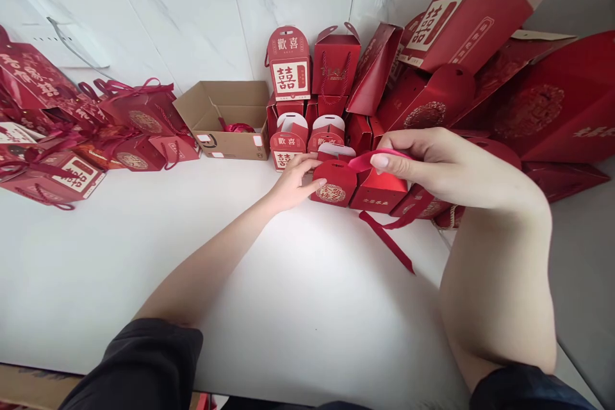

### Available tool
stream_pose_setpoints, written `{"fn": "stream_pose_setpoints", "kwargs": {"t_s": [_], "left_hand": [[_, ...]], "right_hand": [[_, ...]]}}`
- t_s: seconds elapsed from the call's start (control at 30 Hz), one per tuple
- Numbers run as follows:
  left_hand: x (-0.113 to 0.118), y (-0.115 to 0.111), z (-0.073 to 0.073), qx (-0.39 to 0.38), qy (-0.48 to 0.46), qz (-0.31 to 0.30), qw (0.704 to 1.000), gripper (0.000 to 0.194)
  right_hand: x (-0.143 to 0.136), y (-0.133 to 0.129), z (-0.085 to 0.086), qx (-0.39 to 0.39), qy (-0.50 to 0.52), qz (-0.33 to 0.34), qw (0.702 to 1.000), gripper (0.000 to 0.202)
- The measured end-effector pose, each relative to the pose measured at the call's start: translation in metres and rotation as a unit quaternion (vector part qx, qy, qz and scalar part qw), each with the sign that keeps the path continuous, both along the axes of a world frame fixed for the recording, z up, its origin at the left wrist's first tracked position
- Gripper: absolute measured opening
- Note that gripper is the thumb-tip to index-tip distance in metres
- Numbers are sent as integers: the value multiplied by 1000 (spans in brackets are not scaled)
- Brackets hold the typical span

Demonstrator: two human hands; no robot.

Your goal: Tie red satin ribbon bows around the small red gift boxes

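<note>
Person's left grip (294, 186) clamped on left side of box (336, 186); right grip (432, 160), above-right of box, pinches ribbon (361, 160). Boxes (291, 77) crowd behind; surface (307, 295) roomy in front, near edge well apart.

Ribbon (361, 161): partly behind right fingers (401, 167) | 2 sleeves (144, 359): cut, bottom edge | leftmost boxes (33, 70): cut, left

Upright red box (331, 190), gold-printed front, red ribbon (389, 244) trailing nearby
</note>
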State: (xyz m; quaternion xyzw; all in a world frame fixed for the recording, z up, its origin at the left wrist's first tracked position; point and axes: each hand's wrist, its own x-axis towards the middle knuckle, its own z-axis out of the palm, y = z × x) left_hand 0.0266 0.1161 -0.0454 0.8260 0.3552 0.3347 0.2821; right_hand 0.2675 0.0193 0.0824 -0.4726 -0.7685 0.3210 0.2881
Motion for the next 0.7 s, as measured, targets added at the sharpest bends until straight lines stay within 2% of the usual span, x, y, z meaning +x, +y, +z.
{"fn": "stream_pose_setpoints", "kwargs": {"t_s": [0.07,0.13,0.23,0.33,0.43,0.5,0.6,0.7], "left_hand": [[0,1,0,-22,-14,-10,1000,25],[-5,2,9,-44,4,-32,999,21],[-24,4,35,-97,90,-112,985,27],[-49,3,68,-179,173,-183,951,32],[-69,-2,93,-187,200,-190,943,22],[-76,-9,103,-182,226,-136,947,28],[-79,-26,112,-158,264,-14,951,36],[-78,-47,116,-126,249,68,958,39]], "right_hand": [[1,1,1,7,-10,0,1000,39],[2,1,2,11,-14,-1,1000,39],[2,-1,5,-5,2,12,1000,36],[0,-5,6,-44,48,55,996,31],[-2,-7,5,-88,89,95,988,23],[-4,-6,4,-106,108,110,982,18],[-10,0,-1,-120,144,117,975,18],[-19,6,-13,-164,191,122,960,22]]}}
